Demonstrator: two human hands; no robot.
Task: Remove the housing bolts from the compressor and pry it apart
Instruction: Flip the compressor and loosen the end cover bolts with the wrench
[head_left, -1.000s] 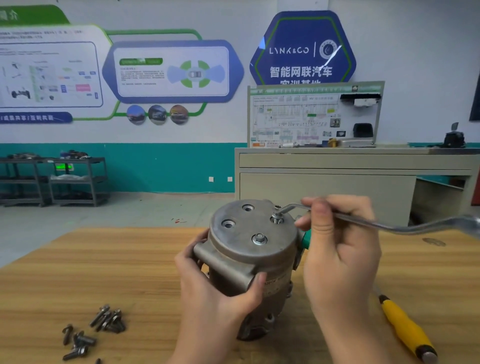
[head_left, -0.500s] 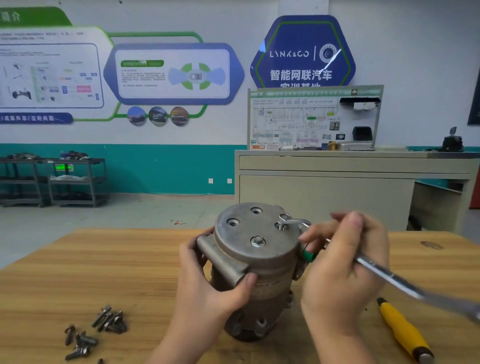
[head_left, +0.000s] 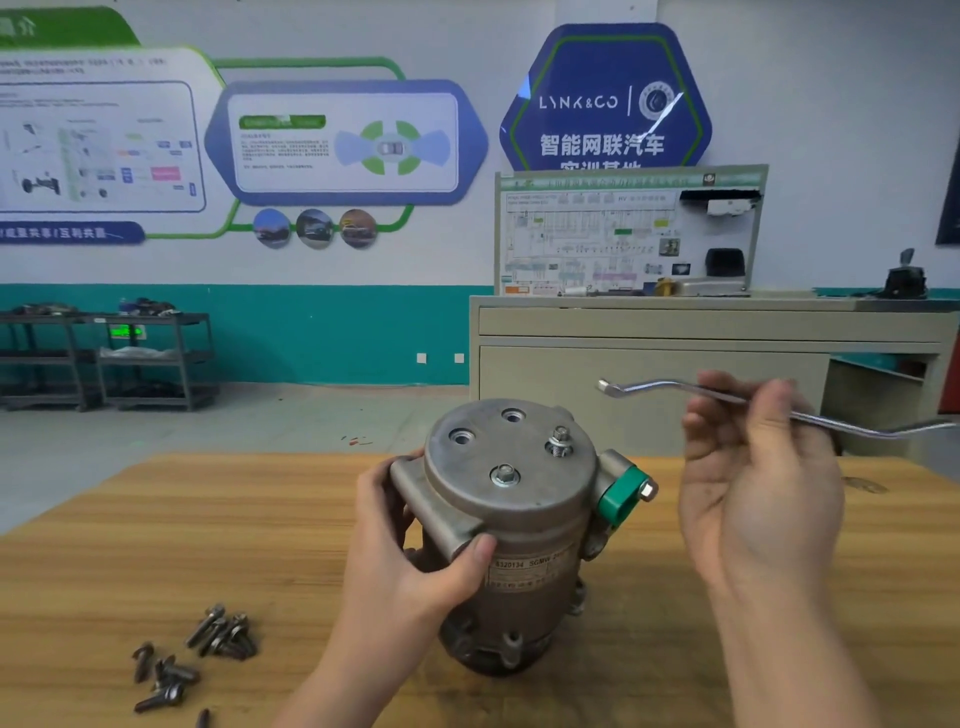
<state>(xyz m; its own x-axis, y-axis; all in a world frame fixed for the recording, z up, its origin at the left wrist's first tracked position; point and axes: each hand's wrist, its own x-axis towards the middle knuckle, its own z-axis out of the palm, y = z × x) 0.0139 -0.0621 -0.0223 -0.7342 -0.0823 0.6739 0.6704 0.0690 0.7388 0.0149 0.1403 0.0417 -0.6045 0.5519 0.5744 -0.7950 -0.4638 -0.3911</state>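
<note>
Standing upright (bolts skyward) — compressor (head_left: 519, 519) — left hand (head_left: 415, 561) gripping.

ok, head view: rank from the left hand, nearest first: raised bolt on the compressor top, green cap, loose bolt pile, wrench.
From the left hand:
1. Raised bolt, on the compressor top.
2. Green cap, on its right side.
3. Loose bolt pile on the table, to the left; too close to the cap to call.
4. Wrench, in the right hand.

The blue wall sign (head_left: 605, 98) reads "LYNK&CO" above "智能网联汽车". The label (head_left: 524, 569) on the compressor (head_left: 519, 519) shows "8320134 SGMW".
</note>
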